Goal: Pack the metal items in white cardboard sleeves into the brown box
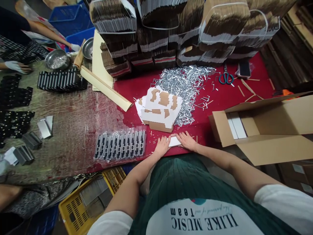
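Head view, single frame.

Left hand (162, 146): palm down at the near edge of the red surface (220, 98), fingers (164, 140) lying flat and close together, their tips on the left end of a small white card piece (175, 141).

Right hand (187, 141): palm down, fingers loosely spread, pressing the right end of the same white card piece. The piece lies flat between the two hands, just in front of the person's body.

Stack of flat white-and-brown box blanks (160, 107): just beyond the hands, fanned out, resting on the surface.

Heap of silver metal clips (186, 85): behind and right of the blanks, touching them.

Clear packet of black parts in a row (121, 145): left of the left hand, near the surface edge.

Open cardboard carton (266, 130): right of the right hand, white pieces inside.

Blue-handled scissors (226, 77): far side, right of the clips.

Bundled stacks of flat cartons (171, 36): along the far edge.

Yellow crate (90, 195): below the surface, left of the person.

Another person's gloved hand (17, 67): far left, near a metal bowl (56, 59).
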`<state>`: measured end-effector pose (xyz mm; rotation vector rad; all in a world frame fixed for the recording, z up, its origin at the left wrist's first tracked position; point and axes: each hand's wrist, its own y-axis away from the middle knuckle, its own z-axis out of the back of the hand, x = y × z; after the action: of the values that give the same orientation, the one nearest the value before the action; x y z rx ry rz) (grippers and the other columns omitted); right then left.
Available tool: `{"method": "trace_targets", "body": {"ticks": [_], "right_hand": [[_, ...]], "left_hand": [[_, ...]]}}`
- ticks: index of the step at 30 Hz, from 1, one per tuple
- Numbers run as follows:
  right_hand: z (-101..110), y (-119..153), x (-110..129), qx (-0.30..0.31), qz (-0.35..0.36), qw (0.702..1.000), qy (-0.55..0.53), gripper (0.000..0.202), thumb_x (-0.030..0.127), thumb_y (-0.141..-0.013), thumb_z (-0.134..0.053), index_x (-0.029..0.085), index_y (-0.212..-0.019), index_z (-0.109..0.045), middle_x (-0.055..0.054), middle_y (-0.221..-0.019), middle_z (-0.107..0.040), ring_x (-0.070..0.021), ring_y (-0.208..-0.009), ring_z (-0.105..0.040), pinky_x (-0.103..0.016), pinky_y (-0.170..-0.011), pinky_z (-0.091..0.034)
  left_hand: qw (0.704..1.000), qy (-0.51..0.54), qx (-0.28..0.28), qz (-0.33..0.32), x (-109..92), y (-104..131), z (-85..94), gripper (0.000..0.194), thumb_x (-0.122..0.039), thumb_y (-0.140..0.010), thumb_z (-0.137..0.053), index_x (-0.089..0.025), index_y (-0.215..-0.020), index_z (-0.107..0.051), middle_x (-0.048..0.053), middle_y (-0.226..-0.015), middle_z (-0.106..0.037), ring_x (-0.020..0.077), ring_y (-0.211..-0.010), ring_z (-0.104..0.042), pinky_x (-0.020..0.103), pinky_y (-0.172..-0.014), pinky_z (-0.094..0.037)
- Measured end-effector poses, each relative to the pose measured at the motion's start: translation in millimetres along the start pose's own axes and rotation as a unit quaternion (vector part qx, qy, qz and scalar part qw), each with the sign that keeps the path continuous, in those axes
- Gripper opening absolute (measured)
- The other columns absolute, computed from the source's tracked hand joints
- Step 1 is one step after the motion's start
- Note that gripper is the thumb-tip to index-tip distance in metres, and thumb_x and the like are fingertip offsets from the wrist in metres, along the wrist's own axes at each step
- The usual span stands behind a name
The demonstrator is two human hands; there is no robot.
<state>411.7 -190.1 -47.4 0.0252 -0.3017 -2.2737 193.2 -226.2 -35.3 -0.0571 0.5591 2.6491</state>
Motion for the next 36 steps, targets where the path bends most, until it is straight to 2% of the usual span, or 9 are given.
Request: {"method": "trace_targets", "body": {"ticks": [6, 9, 13, 17, 20, 25, 29, 33, 36], "right_hand": [[32, -48, 36, 0.068, -0.08, 0.984, -0.145, 0.056, 0.032, -0.072, -0.063, 0.009, -0.122, -0.051, -0.018, -0.113, -0.057, -0.0316, -0.103, -0.051, -0.047, -0.092, -0.036], [67, -37, 22, 0.094, -0.102, 0.954, -0.265, 0.05, 0.041, -0.065, -0.068, 0.018, -0.108, -0.061, -0.01, -0.098, -0.064, -0.0254, -0.088, -0.058, -0.036, -0.077, -0.045], [135, 77, -54, 0.059, -0.163, 0.866, -0.469, 0.05, 0.057, -0.071, -0.059, 0.018, -0.101, -0.062, -0.006, -0.094, -0.066, -0.0206, -0.08, -0.06, -0.028, -0.065, -0.045], [179, 206, -163, -0.041, -0.4, 0.821, -0.406, 0.056, 0.062, -0.081, -0.038, 0.014, -0.1, -0.06, -0.01, -0.096, -0.065, -0.0218, -0.082, -0.06, -0.03, -0.068, -0.044], [158, 233, -237, 0.032, -0.581, 0.782, -0.222, 0.059, 0.064, -0.077, -0.047, 0.009, -0.095, -0.061, -0.017, -0.092, -0.065, -0.0267, -0.082, -0.061, -0.033, -0.067, -0.043], [62, 195, -291, 0.101, -0.603, 0.78, -0.132, 0.06, 0.056, -0.078, -0.053, 0.003, -0.106, -0.057, -0.022, -0.099, -0.063, -0.0301, -0.094, -0.061, -0.035, -0.075, -0.044], [10, 192, -310, 0.118, -0.566, 0.761, -0.294, 0.069, 0.064, -0.082, -0.04, 0.003, -0.111, -0.056, -0.023, -0.1, -0.063, -0.0268, -0.086, -0.063, -0.033, -0.069, -0.048], [-9, 202, -332, 0.114, -0.594, 0.7, -0.38, 0.072, 0.063, -0.085, -0.036, 0.004, -0.123, -0.048, -0.025, -0.111, -0.058, -0.0254, -0.072, -0.063, -0.035, -0.055, -0.049], [-25, 204, -336, 0.093, -0.598, 0.702, -0.376, 0.064, 0.056, -0.085, -0.041, 0.005, -0.122, -0.049, -0.026, -0.11, -0.058, -0.0276, -0.072, -0.064, -0.037, -0.053, -0.049]], "left_hand": [[0.997, 0.063, 0.008, 0.035, -1, 0, 7.9, 0.066, -0.031, -0.082, -0.054, -0.016, -0.141, -0.029, 0.02, -0.134, -0.041, 0.0335, -0.125, -0.035, 0.053, -0.101, -0.027], [0.976, 0.208, -0.015, 0.063, 6, 3, 32.1, 0.073, -0.036, -0.076, -0.061, -0.021, -0.14, -0.031, 0.018, -0.143, -0.032, 0.0348, -0.13, -0.03, 0.054, -0.1, -0.03], [0.849, 0.522, -0.057, 0.054, 9, -16, 76.1, 0.069, -0.048, -0.084, -0.048, -0.024, -0.142, -0.019, 0.015, -0.143, -0.033, 0.0252, -0.119, -0.048, 0.043, -0.095, -0.041], [0.762, 0.646, 0.025, 0.043, -45, -63, 110.4, 0.061, -0.052, -0.081, -0.051, -0.018, -0.13, -0.039, 0.014, -0.117, -0.059, 0.0217, -0.096, -0.063, 0.039, -0.085, -0.049], [0.699, 0.707, 0.102, 0.037, -115, -107, 123.7, 0.065, -0.053, -0.076, -0.056, -0.017, -0.128, -0.04, 0.014, -0.108, -0.064, 0.0212, -0.082, -0.066, 0.037, -0.072, -0.053], [0.594, 0.801, 0.057, 0.057, -200, -153, 122.4, 0.055, -0.045, -0.067, -0.069, -0.012, -0.109, -0.056, 0.016, -0.111, -0.064, 0.0248, -0.093, -0.065, 0.036, -0.079, -0.053], [0.597, 0.797, -0.009, 0.093, -222, -164, 114.2, 0.047, -0.039, -0.069, -0.068, -0.012, -0.106, -0.059, 0.014, -0.108, -0.066, 0.0252, -0.097, -0.064, 0.037, -0.086, -0.051], [0.613, 0.784, -0.019, 0.098, -236, -171, 112.0, 0.041, -0.037, -0.071, -0.065, -0.012, -0.103, -0.061, 0.013, -0.104, -0.067, 0.0249, -0.094, -0.064, 0.037, -0.083, -0.051], [0.638, 0.767, 0.002, 0.069, -228, -172, 112.8, 0.041, -0.037, -0.074, -0.062, -0.011, -0.105, -0.061, 0.013, -0.103, -0.067, 0.0229, -0.091, -0.064, 0.036, -0.083, -0.051]]}}
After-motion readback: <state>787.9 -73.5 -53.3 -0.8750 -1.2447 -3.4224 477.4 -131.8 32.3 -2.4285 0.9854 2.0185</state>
